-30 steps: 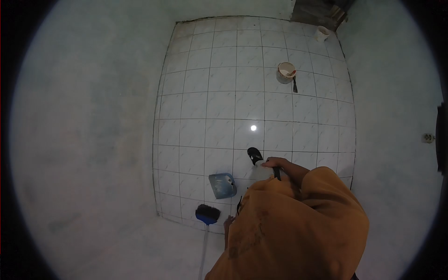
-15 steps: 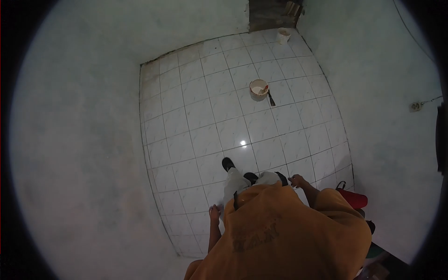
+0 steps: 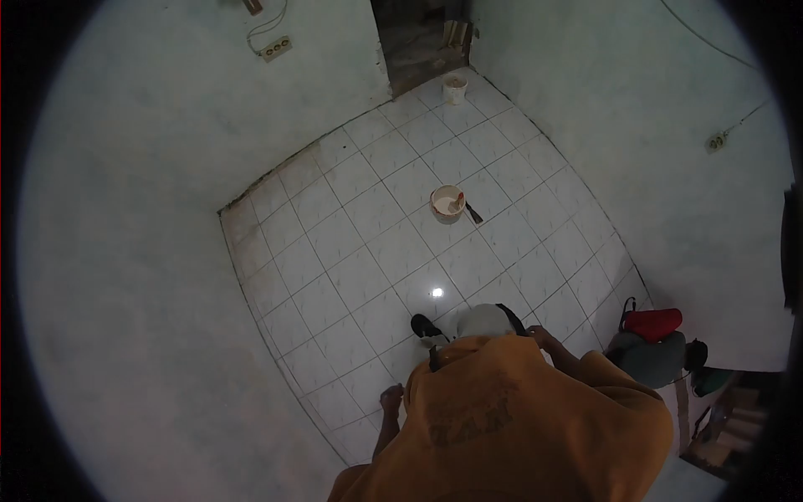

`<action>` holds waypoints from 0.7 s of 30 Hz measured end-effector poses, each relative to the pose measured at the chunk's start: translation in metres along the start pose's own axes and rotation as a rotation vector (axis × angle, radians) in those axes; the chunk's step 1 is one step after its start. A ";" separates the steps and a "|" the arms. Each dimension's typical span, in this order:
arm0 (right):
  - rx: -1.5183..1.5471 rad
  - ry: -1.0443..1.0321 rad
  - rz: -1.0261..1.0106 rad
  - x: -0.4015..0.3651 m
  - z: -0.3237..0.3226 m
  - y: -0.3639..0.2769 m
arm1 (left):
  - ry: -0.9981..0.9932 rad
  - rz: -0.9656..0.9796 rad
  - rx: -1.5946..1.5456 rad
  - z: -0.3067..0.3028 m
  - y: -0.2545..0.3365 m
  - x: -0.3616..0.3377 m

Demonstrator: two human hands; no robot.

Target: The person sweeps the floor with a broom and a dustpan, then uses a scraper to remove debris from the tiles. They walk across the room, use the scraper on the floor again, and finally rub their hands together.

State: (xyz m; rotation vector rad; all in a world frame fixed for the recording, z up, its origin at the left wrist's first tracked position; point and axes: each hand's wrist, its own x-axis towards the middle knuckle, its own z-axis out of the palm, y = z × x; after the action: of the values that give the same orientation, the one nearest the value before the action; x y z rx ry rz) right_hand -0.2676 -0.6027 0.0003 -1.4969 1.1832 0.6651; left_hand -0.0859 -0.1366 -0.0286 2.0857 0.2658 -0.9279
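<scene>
My left hand [image 3: 391, 396] hangs beside my orange shirt [image 3: 502, 410], empty, with its fingers loosely bent. On the other side, my right hand [image 3: 542, 336] is close to my thigh, next to a dark strip on my light trousers [image 3: 483, 320]; its fingers are partly hidden and I cannot tell whether it holds anything. Ahead on the floor stands a white bucket [image 3: 438, 210] with pale stuff inside. A red-handled tool [image 3: 458, 201] leans in it, and a dark-handled tool [image 3: 474, 213] sits at its right side. Both hands are well away from the bucket.
White tiles [image 3: 360, 276] run between pale walls. A second white bucket [image 3: 454, 89] stands by the dark doorway [image 3: 418, 42]. A red bag [image 3: 654, 324] and a dark grey item [image 3: 648, 358] are at the right wall. Sockets [image 3: 276, 48] are fixed on the walls.
My view has turned and shifted, so the buckets sit lower and further left. More of the doorway and of the things at the right wall shows. One shoe is now hidden.
</scene>
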 end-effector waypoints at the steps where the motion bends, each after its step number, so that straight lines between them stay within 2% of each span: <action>1: 0.053 0.050 -0.092 0.007 0.008 -0.005 | 0.001 -0.078 -0.177 -0.017 0.010 0.022; 2: 0.156 0.020 -0.112 0.031 0.018 0.005 | -0.009 0.009 -0.296 -0.034 0.012 0.052; 3: 0.183 0.027 -0.104 0.032 0.030 0.003 | -0.006 0.072 -0.262 -0.053 0.021 0.078; 5: 0.206 0.177 -0.068 0.039 0.041 -0.002 | 0.010 0.129 -0.101 -0.081 0.051 0.129; 7: 0.237 0.221 -0.024 0.045 0.055 -0.001 | -0.017 0.293 -0.182 -0.101 0.086 0.181; 9: 0.306 0.093 0.028 0.050 0.066 0.000 | -0.020 0.392 -0.175 -0.111 0.131 0.224; 10: 0.397 0.106 0.096 0.056 0.075 0.002 | -0.035 0.395 -0.151 -0.115 0.150 0.243; 11: 0.419 0.109 0.103 0.053 0.077 -0.016 | -0.058 0.440 -0.127 -0.113 0.167 0.264; 13: 0.276 0.057 0.349 0.034 0.072 -0.069 | -0.089 0.489 -0.091 -0.109 0.205 0.294; 16: 0.317 -0.022 0.404 0.059 0.071 -0.108 | -0.094 0.710 0.170 -0.107 0.276 0.303; 17: 0.311 -0.047 0.423 0.066 0.063 -0.124 | -0.098 0.708 0.179 -0.112 0.291 0.301; 19: 0.329 -0.012 0.357 0.092 0.045 -0.170 | -0.099 0.633 0.267 -0.112 0.324 0.306; 21: 0.405 0.009 0.198 0.125 0.018 -0.210 | -0.104 0.614 0.151 -0.112 0.310 0.347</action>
State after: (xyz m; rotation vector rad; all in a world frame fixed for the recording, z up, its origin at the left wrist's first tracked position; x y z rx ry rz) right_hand -0.0276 -0.6382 -0.0323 -1.0540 1.3904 0.5107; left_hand 0.3655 -0.2952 -0.0396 2.0561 -0.4914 -0.6849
